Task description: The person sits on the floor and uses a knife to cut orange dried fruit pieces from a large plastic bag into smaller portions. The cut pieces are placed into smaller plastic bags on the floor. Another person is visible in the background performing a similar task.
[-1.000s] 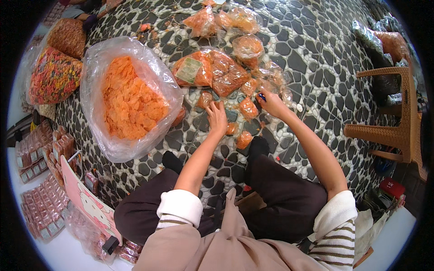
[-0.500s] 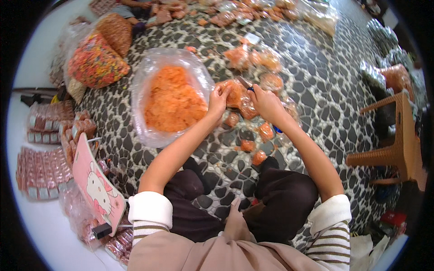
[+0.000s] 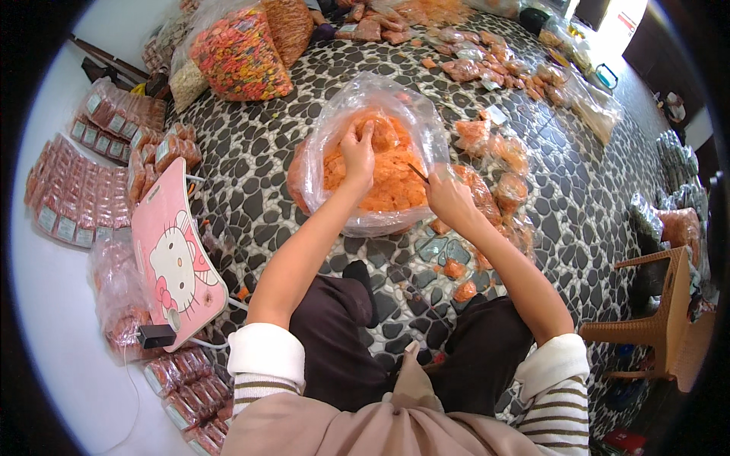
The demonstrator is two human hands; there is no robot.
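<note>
My left hand (image 3: 357,152) is closed on a small clear bag of orange pieces (image 3: 381,132), held over the large open plastic bag (image 3: 312,175) full of orange flakes. My right hand (image 3: 445,196) grips scissors (image 3: 418,171), blade pointing up-left over the large bag's right part; the handle is mostly hidden in my fingers. Several small knotted bags of orange food (image 3: 511,190) lie on the pebble-patterned floor just right of the large bag.
A pink folding table (image 3: 175,273) and stacked packets (image 3: 80,197) are on the left. Sacks of colourful snacks (image 3: 239,61) stand behind, near a seated person's leg (image 3: 323,26). More bags (image 3: 464,68) lie at the back. A brown plastic chair (image 3: 646,327) is on the right.
My hands left the floor bags, rising with the scissors and a small bag; that small bag is now over the large bag. The view has shifted, showing more of the back and left.
</note>
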